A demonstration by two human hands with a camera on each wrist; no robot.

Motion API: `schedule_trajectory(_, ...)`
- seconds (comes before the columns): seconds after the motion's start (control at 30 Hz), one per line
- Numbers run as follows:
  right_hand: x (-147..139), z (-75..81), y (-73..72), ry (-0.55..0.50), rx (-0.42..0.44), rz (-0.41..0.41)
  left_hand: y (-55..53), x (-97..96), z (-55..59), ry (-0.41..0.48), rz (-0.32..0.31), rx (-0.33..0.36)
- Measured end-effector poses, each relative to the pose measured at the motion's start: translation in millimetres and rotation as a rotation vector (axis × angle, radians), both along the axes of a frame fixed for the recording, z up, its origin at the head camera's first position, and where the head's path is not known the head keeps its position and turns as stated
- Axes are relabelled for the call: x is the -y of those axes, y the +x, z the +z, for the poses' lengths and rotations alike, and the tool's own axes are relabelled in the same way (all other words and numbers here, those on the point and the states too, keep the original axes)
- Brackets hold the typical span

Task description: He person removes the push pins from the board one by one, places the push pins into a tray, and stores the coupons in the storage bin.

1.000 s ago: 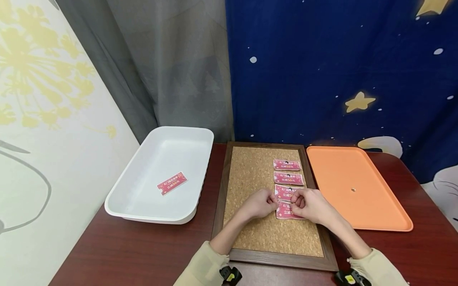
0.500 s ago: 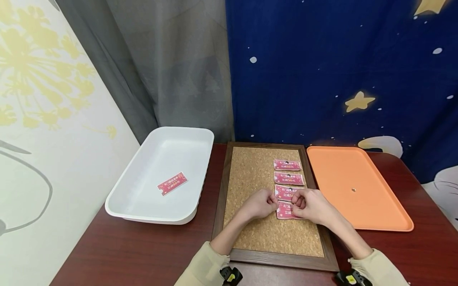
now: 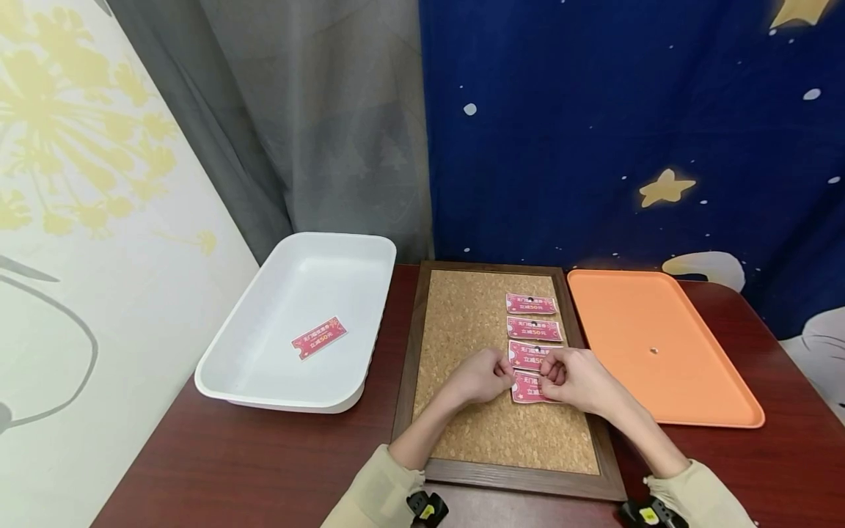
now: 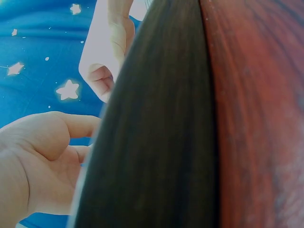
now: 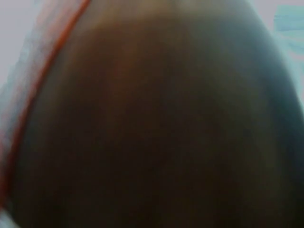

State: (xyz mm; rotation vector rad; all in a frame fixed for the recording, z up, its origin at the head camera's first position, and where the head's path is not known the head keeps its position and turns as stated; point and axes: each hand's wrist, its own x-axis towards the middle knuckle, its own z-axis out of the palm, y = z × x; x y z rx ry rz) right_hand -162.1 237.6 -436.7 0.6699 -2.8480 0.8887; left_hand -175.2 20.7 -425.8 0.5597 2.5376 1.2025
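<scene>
Several pink coupons run in a column down the right side of a framed cork board (image 3: 462,308). Dark pushpins show at the top middle of the upper ones. At the lowest coupon (image 3: 528,389), my left hand (image 3: 480,378) pinches the upper left corner. The curled fingers of my right hand (image 3: 576,380) meet at that coupon's top middle, covering its right part; whatever sits between those fingertips is hidden. In the left wrist view, the board's dark frame (image 4: 152,133) hides the left fingertips. The right wrist view is dark and blurred.
Left of the board stands a white basin (image 3: 264,400) with one pink coupon (image 3: 320,338) lying slanted in it. An orange tray (image 3: 686,381) lies to the right, one small pin (image 3: 653,350) on it. Curtains hang behind the dark red table (image 3: 264,469).
</scene>
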Motion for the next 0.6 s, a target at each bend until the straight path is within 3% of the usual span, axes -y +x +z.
schedule_trajectory(0.2,-1.6,0.6,0.2,-0.024,0.017,0.020,0.4,0.3,0.2,0.001,-0.007,-0.013)
schedule_trajectory(0.47,-12.4,-2.2,-1.5,-0.120,0.136,0.010,1.1,-0.2,-1.6,0.013,0.002,-0.017)
schedule_trajectory(0.6,-17.0,-2.4,-0.1,-0.154,0.153,0.000,1.5,0.6,-2.5,0.016,0.006,-0.023)
